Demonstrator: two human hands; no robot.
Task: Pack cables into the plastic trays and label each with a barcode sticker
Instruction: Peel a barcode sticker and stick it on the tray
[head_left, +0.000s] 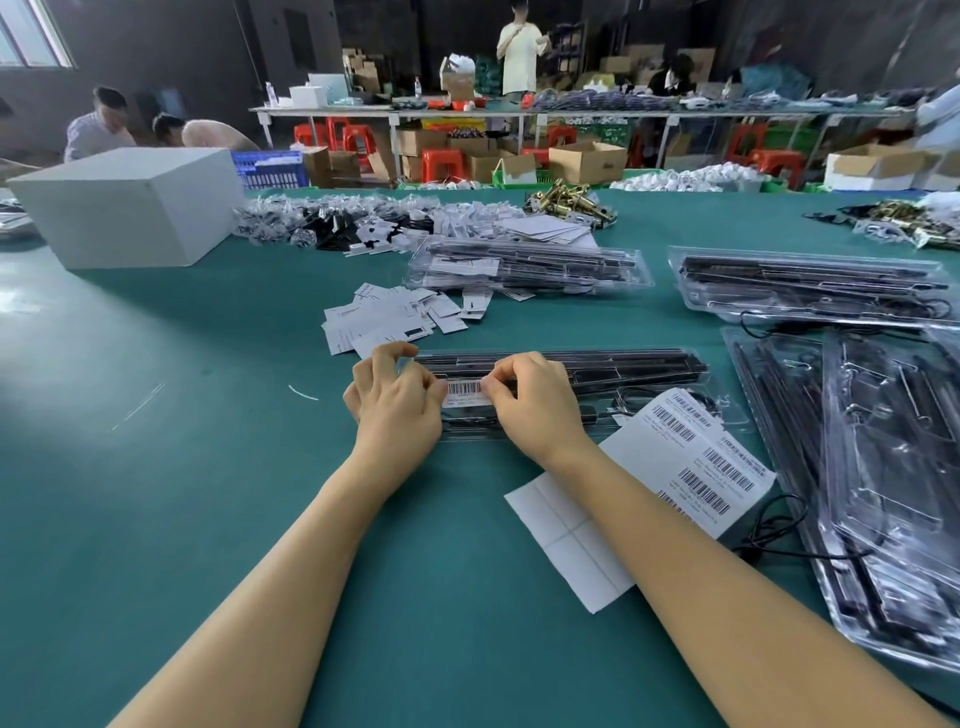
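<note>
A clear plastic tray (639, 371) with black cables in it lies across the green table in front of me. A white barcode sticker (464, 391) sits on the tray's left part. My left hand (397, 397) pinches the sticker's left end and my right hand (532, 400) pinches its right end; both press it against the tray lid. A sheet of barcode stickers (696, 457) lies just right of my right wrist, partly over the tray's near edge. A blank backing sheet (566, 540) lies under my right forearm.
Packed trays (530, 267) (810, 283) lie farther back, and a stack of clear trays (893, 467) with a loose black cable (774, 525) fills the right side. Loose paper cards (395, 317) lie behind my left hand. A white box (130, 208) stands far left. People work in the background.
</note>
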